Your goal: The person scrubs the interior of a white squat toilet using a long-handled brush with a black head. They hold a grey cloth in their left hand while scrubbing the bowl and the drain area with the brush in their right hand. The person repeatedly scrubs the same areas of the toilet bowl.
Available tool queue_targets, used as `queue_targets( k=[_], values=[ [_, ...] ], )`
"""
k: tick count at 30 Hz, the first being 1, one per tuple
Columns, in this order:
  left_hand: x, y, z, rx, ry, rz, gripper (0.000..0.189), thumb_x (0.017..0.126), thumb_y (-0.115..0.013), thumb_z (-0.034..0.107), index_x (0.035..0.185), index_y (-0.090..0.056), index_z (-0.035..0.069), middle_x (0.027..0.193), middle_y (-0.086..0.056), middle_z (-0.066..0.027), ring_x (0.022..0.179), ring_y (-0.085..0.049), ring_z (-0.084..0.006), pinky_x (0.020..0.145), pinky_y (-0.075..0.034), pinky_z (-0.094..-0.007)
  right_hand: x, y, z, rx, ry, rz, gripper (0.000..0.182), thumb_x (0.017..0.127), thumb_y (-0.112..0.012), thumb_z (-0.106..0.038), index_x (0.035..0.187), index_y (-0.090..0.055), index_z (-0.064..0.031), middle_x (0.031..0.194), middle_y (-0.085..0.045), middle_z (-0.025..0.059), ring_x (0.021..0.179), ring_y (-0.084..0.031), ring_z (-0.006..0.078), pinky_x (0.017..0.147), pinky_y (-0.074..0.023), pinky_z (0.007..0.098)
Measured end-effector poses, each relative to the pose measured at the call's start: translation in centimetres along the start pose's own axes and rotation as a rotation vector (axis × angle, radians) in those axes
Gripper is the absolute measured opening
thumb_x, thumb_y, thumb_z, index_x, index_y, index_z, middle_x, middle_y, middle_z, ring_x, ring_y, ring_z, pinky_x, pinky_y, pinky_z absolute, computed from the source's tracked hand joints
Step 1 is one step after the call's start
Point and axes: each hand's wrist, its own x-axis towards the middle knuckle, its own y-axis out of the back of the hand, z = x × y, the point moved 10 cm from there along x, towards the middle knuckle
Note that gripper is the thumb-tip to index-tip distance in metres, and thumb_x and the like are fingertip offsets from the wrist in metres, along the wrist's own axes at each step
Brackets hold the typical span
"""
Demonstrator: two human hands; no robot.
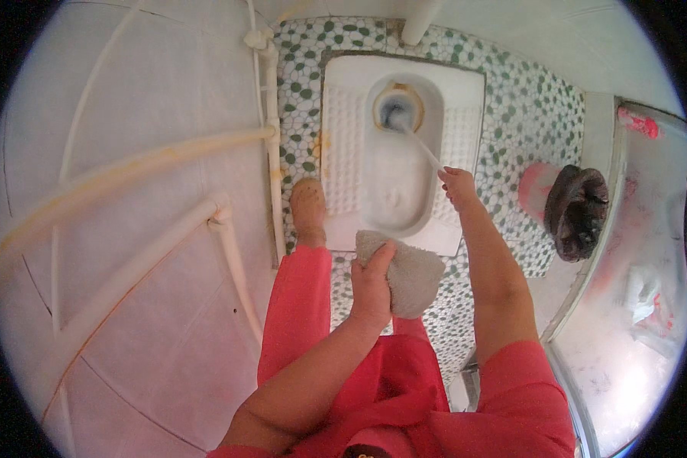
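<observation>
My right hand (459, 186) grips the handle of a white toilet brush (426, 150), which slants down to the far end of the pan. Its head, blurred, sits inside the drain hole (398, 111) of the white ceramic squat toilet (343, 154). A yellow-brown stain rings that hole. In my left hand (372, 280) is a folded grey cloth (415, 275), pinched under the thumb and held above the near edge of the toilet.
Pipes (148, 163) run along the left wall. A pink bin (537, 189) lined with a black bag (578, 212) stands at the right, near a door (635, 229). Pebble-patterned tiles (509, 126) surround the toilet. My left foot in a tan shoe (308, 203) is beside it.
</observation>
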Motion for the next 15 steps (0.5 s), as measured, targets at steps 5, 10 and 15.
queue_targets(
  k=[5, 10, 15],
  values=[
    [0.1, -0.8, -1.1, 0.038, -0.040, -0.072, 0.024, 0.080, -0.061, 0.020, 0.095, -0.056, 0.002, 0.089, -0.057, -0.0048, 0.080, -0.054, -0.0137, 0.070, -0.044, -0.0278, -3.6, -8.0, 7.4, 0.789, -0.308, -0.085, 0.038, 0.081, -0.060, -0.026, 0.116, -0.053, -0.0110, 0.065, -0.052, 0.0058, 0.040, -0.038, 0.0121, 0.034, -0.0299, 0.0266],
    [-0.8, -1.2, -4.3, 0.115, 0.005, -0.102, 0.023, 0.080, -0.060, 0.020, 0.094, -0.056, 0.002, 0.088, -0.057, -0.0044, 0.080, -0.054, -0.0129, 0.071, -0.043, -0.0268, -9.4, -12.0, 7.4, 0.575, -0.027, -0.220, 0.045, 0.085, -0.055, -0.030, 0.123, -0.046, -0.0099, 0.069, -0.053, 0.0072, 0.047, -0.042, 0.0115, 0.042, -0.0359, 0.0245],
    [-1.2, -1.5, -6.1, 0.172, 0.036, -0.098, 0.027, 0.079, -0.061, 0.020, 0.096, -0.055, 0.001, 0.090, -0.057, -0.0051, 0.081, -0.054, -0.0139, 0.072, -0.044, -0.0277, -14.8, -5.4, 16.9, 0.268, 0.308, -0.335, 0.044, 0.087, -0.051, -0.020, 0.128, -0.041, -0.0084, 0.085, -0.060, 0.0137, 0.077, -0.058, 0.0191, 0.069, -0.0464, 0.0294]
  ],
)
